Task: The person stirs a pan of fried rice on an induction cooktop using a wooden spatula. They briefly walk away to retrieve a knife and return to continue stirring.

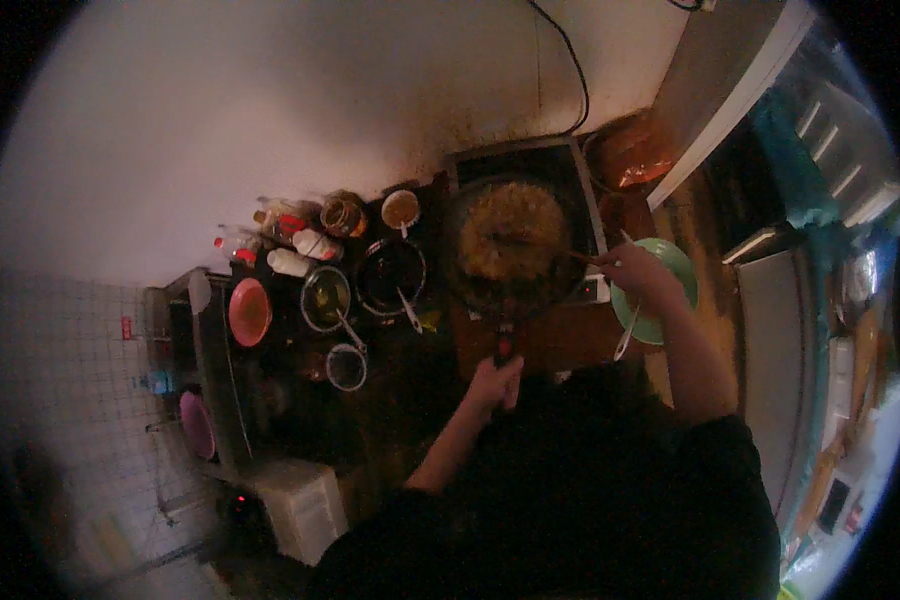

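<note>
A dark wok (469,292) holds a broad mass of yellowish-brown food (517,217), too blurred to name. It stands on an electric cooktop (581,195) with a pale frame. My left hand (497,381) grips the wok's handle (504,346) at the near side. My right hand (640,274) holds a brown, wooden-looking utensil (562,249) whose far end reaches into the food. Under my right wrist, a green bowl (671,262) sits to the right of the cooktop, with a white spoon (628,337) across its near rim.
Left of the wok are a dark pot (385,266) with a spoon, a bowl of yellowish liquid (319,296), a small cup (401,208), a round container (346,367) and several bottles (292,262). A pink bowl (250,311) stands farther left. A black cable (574,60) hangs along the wall.
</note>
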Demonstrator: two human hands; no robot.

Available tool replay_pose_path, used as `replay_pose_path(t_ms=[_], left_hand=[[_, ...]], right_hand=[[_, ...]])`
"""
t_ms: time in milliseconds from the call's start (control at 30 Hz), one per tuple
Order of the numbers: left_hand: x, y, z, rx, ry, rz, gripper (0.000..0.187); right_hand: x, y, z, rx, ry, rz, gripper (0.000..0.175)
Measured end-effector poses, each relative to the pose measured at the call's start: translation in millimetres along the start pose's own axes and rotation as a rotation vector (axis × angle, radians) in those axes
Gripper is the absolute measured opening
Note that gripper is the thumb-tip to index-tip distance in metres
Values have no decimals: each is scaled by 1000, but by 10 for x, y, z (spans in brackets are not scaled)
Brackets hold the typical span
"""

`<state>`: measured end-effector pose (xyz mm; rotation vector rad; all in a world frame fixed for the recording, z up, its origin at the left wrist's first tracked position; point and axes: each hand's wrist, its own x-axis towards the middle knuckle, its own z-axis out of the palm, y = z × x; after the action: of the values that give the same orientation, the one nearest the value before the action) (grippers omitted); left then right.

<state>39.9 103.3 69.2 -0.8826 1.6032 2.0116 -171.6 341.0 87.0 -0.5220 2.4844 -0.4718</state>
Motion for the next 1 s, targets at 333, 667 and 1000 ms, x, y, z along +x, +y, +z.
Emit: replay_pose_path(t_ms=[333, 667, 1000], left_hand=[[-107, -121, -20, -124, -91, -116, 32], [4, -209, -74, -19, -48, -132, 23], [-8, -69, 15, -88, 15, -63, 26]], right_hand=[[-46, 105, 31, 16, 26, -99, 33], [-221, -91, -97, 163, -23, -95, 36], [-179, 21, -100, 104, -43, 155, 33]])
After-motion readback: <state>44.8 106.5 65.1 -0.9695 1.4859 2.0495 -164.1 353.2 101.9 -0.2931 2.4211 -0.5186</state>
